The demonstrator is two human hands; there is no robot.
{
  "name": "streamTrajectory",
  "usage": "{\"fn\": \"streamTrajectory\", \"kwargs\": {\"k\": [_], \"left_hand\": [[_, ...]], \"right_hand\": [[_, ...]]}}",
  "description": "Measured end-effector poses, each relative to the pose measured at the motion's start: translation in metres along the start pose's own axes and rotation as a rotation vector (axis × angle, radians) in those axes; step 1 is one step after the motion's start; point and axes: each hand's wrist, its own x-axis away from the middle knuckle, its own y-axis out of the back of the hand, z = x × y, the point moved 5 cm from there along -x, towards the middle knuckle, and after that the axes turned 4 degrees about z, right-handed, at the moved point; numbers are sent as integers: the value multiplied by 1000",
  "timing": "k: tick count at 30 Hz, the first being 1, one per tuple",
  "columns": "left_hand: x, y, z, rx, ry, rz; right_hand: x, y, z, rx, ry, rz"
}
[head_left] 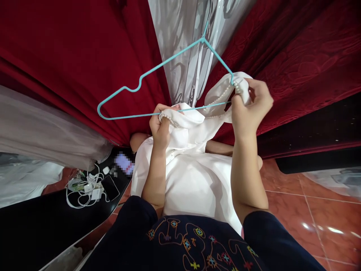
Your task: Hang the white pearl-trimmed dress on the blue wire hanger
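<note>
A white dress (197, 177) with pearl-like beads along its neckline lies over my lap, its upper part lifted in both hands. My left hand (161, 126) pinches one beaded edge beside the lower bar of a light-blue clothes hanger (169, 60). On the other side, my right hand (252, 105) grips the dress's beaded shoulder where the hanger's right end goes into the cloth. The hanger's left end is bare, with its notch showing. Its hook points up toward the pale curtain, and the hook's tip is hard to make out.
Red curtains (113, 49) hang on both sides of a pale sheer curtain (180, 49). At lower left, a black table (36, 218) holds a phone (110, 188), tangled white cables (81, 199) and a blurred purple item. Red tiled floor (296, 207) shows at right.
</note>
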Motion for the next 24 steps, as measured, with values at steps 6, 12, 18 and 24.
{"fn": "streamTrajectory", "kwargs": {"k": [6, 12, 18, 24], "left_hand": [[-1, 4, 1, -80, 51, 42], [2, 2, 7, -61, 112, 50], [4, -8, 22, 48, 181, 100], [4, -17, 20, 0, 239, 81]], "right_hand": [[-31, 25, -34, -149, -60, -238], [-23, 38, -97, -352, -313, -384], [39, 36, -25, -149, 35, 269], [57, 24, 57, -117, 242, 166]]}}
